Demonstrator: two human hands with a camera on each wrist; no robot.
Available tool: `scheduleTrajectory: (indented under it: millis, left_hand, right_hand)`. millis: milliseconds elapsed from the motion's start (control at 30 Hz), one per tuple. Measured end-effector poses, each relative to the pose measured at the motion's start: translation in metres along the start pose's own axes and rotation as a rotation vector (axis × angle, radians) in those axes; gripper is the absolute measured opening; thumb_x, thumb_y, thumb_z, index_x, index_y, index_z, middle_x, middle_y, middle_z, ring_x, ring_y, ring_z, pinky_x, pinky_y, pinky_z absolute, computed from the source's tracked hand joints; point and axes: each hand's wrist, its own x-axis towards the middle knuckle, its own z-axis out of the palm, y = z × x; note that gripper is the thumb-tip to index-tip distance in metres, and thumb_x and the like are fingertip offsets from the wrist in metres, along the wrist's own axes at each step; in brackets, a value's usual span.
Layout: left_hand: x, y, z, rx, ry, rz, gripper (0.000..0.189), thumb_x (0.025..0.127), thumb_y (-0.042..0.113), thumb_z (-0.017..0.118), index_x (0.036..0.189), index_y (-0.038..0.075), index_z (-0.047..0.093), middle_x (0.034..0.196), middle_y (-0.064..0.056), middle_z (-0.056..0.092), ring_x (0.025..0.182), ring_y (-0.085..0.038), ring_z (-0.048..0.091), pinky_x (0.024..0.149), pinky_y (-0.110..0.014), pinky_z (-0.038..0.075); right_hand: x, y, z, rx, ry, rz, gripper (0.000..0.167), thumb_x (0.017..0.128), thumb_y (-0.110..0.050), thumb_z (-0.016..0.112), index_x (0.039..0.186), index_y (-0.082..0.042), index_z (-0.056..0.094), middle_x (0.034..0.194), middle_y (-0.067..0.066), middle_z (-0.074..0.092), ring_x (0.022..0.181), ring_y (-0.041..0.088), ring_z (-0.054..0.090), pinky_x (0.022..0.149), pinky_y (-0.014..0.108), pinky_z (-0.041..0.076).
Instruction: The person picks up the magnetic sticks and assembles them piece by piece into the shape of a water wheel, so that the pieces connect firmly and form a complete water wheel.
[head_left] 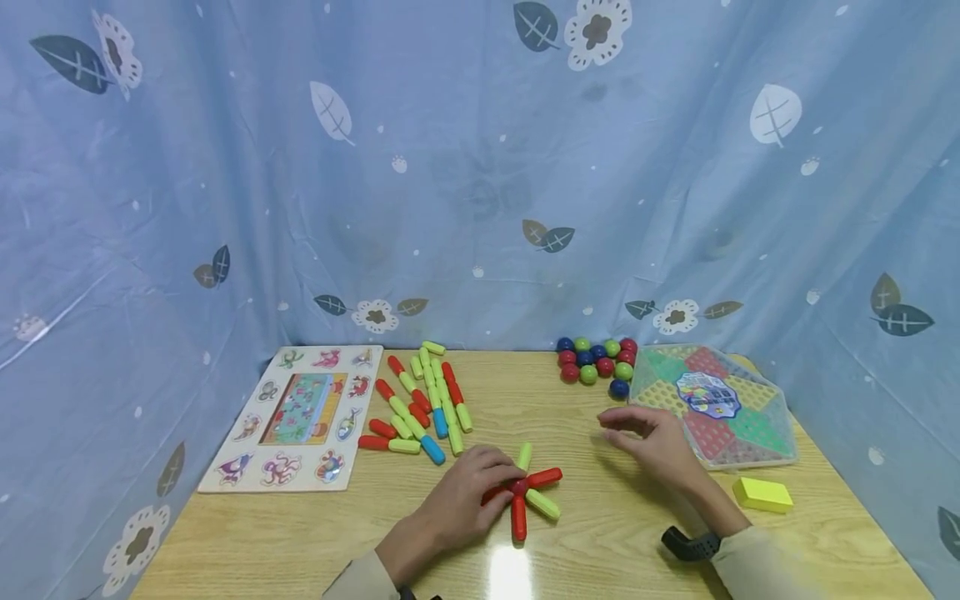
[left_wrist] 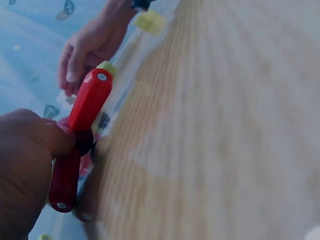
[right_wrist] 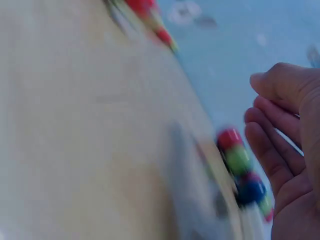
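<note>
A star of red and yellow-green building sticks (head_left: 519, 517) lies around a dark red ball (head_left: 517, 487) at the front middle of the table. My left hand (head_left: 468, 496) pinches this star near its centre, fingers and thumb at the ball. One red stick is partly hidden under those fingers. In the left wrist view, a red stick (left_wrist: 91, 100) ends in a small silver disc, and the thumb lies against the hub. To the right, my right hand (head_left: 656, 442) hovers over the table with loosely bent fingers and nothing between them, close to the loose balls (head_left: 588, 374) and the plastic case.
Several joined and single sticks (head_left: 420, 408) lie left of centre, beside a sea-animal puzzle board (head_left: 213, 482). At the right stands a clear case with coloured panels (head_left: 750, 425). A yellow block (head_left: 762, 494) sits in front of it. Curtains (head_left: 480, 167) enclose the table's back and sides.
</note>
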Motion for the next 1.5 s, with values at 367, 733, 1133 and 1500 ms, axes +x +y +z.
scheduleTrajectory:
  millis: [367, 733, 1133, 1500]
  left_hand:
    - [0.001, -0.005, -0.005, -0.040, -0.088, 0.050, 0.029, 0.105, 0.012, 0.074, 0.132, 0.019, 0.078, 0.132, 0.007, 0.076, 0.143, -0.026, 0.060, 0.122, -0.044, 0.049]
    - [0.003, -0.012, -0.013, -0.116, -0.115, 0.057, 0.031, 0.105, 0.001, 0.068, 0.129, 0.017, 0.079, 0.131, 0.005, 0.078, 0.148, -0.030, 0.059, 0.121, -0.044, 0.051]
    - [0.008, -0.012, -0.011, -0.022, -0.076, 0.093, 0.025, 0.104, 0.003, 0.072, 0.123, 0.016, 0.081, 0.126, 0.006, 0.079, 0.144, -0.027, 0.060, 0.120, -0.042, 0.051]
    - [0.009, -0.007, -0.010, -0.066, -0.077, 0.050, 0.020, 0.108, 0.016, 0.068, 0.122, 0.017, 0.082, 0.130, 0.000, 0.078, 0.136, -0.022, 0.065, 0.118, -0.041, 0.052]
  right_hand:
    - [0.048, 0.033, -0.049, -0.186, 0.059, 0.166, 0.036, 0.101, -0.029, 0.083, 0.129, -0.007, 0.079, 0.126, 0.015, 0.080, 0.106, -0.010, 0.068, 0.088, 0.013, 0.056]
    - [0.063, 0.053, -0.041, -0.421, 0.027, 0.020, 0.036, 0.091, -0.019, 0.092, 0.124, -0.009, 0.083, 0.124, 0.016, 0.081, 0.110, 0.037, 0.078, 0.086, 0.034, 0.061]
    - [0.026, 0.019, -0.002, -0.060, -0.037, 0.049, 0.029, 0.097, -0.010, 0.085, 0.124, -0.004, 0.081, 0.124, 0.016, 0.080, 0.110, 0.014, 0.078, 0.092, 0.016, 0.059]
    - [-0.014, -0.004, 0.045, 0.236, -0.338, 0.001, 0.033, 0.101, -0.004, 0.077, 0.133, 0.004, 0.073, 0.128, 0.028, 0.075, 0.115, 0.013, 0.077, 0.096, 0.027, 0.063]
